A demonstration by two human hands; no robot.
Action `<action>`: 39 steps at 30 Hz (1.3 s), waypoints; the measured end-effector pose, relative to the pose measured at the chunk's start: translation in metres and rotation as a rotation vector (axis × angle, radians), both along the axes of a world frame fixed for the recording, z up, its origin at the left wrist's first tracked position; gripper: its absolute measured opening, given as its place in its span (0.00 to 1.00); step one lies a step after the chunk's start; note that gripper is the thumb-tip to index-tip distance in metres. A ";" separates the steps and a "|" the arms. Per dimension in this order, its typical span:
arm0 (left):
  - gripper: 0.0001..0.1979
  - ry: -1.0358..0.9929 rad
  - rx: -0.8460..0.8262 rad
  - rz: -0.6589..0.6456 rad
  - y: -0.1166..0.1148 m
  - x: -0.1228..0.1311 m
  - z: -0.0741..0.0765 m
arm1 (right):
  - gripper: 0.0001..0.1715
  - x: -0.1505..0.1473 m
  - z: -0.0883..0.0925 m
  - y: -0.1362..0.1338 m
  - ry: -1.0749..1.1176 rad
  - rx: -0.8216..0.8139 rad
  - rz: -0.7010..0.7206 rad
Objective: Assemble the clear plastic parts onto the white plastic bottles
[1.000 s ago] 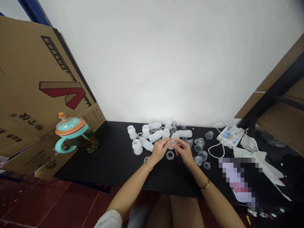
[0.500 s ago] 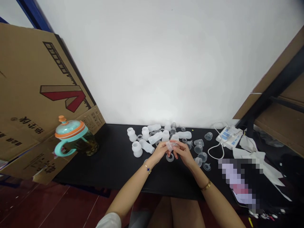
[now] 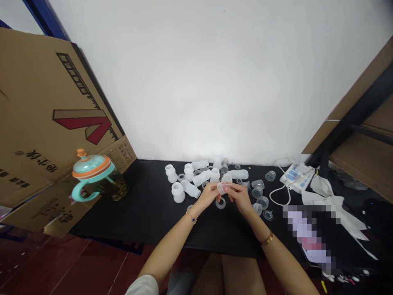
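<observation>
Over the middle of the black table, my left hand (image 3: 208,195) and my right hand (image 3: 241,196) meet around a clear, ribbed bottle collar (image 3: 221,188). Fingers of both are closed on it, the left from the left side and the right from the other; they partly cover it, so what sits inside is unclear. Just below my hands a translucent ring (image 3: 220,203) lies flat. Beyond them stand and lie several milky-white bottle bodies, among them an upright one (image 3: 178,192) and one on its side (image 3: 190,189). Clear domed caps (image 3: 257,192) are scattered right of my right hand.
A teal-and-orange lidded jug (image 3: 100,176) stands at the left by a large cardboard box (image 3: 30,102). On the right are a white power strip (image 3: 296,177) with a looping cable, crumpled white paper (image 3: 331,200) and a blurred-out phone-like object (image 3: 310,237). A white wall backs the table.
My right hand's fingers have shifted slightly on the collar, now pinching closer to its edge. The view has moved a little; the things on the table lie as before.
</observation>
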State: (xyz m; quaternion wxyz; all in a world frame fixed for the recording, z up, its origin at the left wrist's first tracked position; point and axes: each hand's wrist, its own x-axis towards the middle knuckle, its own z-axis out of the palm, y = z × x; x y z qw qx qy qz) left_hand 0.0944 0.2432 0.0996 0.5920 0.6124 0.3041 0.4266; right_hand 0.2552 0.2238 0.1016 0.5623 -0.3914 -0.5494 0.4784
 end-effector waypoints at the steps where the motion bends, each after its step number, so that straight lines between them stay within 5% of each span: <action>1: 0.20 -0.002 0.007 0.004 0.000 0.000 0.000 | 0.14 0.000 -0.001 0.000 -0.006 -0.001 0.000; 15: 0.18 -0.057 0.014 0.090 0.002 0.001 -0.002 | 0.13 0.002 -0.005 0.002 0.005 -0.003 -0.012; 28: 0.19 -0.111 -0.033 0.308 -0.002 -0.002 0.015 | 0.16 0.018 0.014 0.008 0.188 0.002 -0.184; 39: 0.21 -0.100 0.012 0.230 -0.005 -0.004 0.016 | 0.19 0.019 0.014 0.010 0.207 0.023 -0.221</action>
